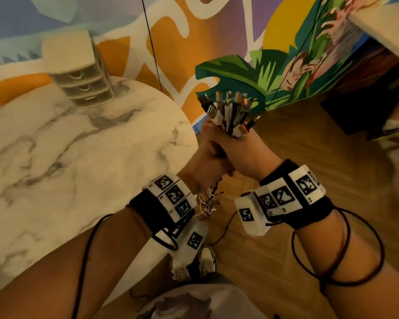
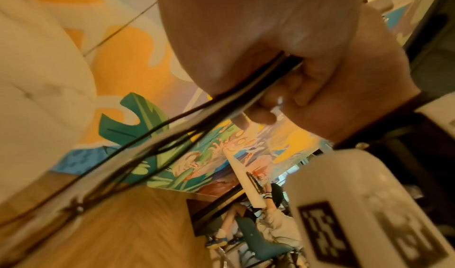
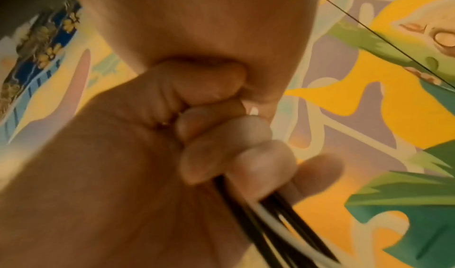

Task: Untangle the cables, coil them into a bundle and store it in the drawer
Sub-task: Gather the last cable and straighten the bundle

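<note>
A bunch of black and white cables (image 1: 228,111) stands upright off the table's right edge, its several plug ends fanned out on top. My left hand (image 1: 209,155) and right hand (image 1: 244,148) are clasped together round the bunch, right hand higher. The loose lower ends (image 1: 207,201) dangle below my left wrist. In the left wrist view the cables (image 2: 187,124) run out of the closed fist toward the lower left. Fingers (image 3: 221,155) curl round black and white strands (image 3: 275,229) in the right wrist view. The small drawer unit (image 1: 81,74) has all its drawers closed.
The drawer unit stands at the back of a round marble table (image 1: 55,157) against a painted wall. A wooden floor (image 1: 297,146) lies under my hands. Another tabletop edge (image 1: 382,28) juts in at top right. A seated person (image 2: 268,225) is farther back.
</note>
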Motion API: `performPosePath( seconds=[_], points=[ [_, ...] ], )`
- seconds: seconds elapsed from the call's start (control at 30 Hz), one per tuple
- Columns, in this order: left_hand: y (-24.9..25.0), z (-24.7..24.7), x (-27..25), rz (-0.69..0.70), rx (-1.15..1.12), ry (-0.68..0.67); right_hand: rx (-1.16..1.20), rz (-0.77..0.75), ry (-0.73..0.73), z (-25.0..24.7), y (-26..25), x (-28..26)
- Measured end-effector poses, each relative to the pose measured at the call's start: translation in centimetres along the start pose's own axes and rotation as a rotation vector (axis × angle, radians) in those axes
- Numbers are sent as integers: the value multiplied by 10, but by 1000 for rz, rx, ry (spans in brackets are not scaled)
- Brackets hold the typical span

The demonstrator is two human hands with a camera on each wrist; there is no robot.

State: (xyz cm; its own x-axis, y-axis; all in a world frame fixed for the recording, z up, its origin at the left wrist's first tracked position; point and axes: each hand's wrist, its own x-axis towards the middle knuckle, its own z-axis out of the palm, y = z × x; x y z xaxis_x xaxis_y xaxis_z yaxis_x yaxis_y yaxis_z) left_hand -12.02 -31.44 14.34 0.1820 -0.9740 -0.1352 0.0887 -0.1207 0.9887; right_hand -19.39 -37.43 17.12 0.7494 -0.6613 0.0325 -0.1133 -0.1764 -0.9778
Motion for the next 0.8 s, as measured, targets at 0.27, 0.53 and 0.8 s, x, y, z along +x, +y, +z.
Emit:
performPosePath(
  seconds=[0.27,0.53,0.8],
  points=[
    [17,-5,23,-160,-149,202,247,101,-346,-16,28,-11],
    [41,-21,25,36,88,132,-142,266,-240,20,79,-4],
    [106,-57,25,538,1001,172,-311,640,47,-15,173,-34]
  ],
)
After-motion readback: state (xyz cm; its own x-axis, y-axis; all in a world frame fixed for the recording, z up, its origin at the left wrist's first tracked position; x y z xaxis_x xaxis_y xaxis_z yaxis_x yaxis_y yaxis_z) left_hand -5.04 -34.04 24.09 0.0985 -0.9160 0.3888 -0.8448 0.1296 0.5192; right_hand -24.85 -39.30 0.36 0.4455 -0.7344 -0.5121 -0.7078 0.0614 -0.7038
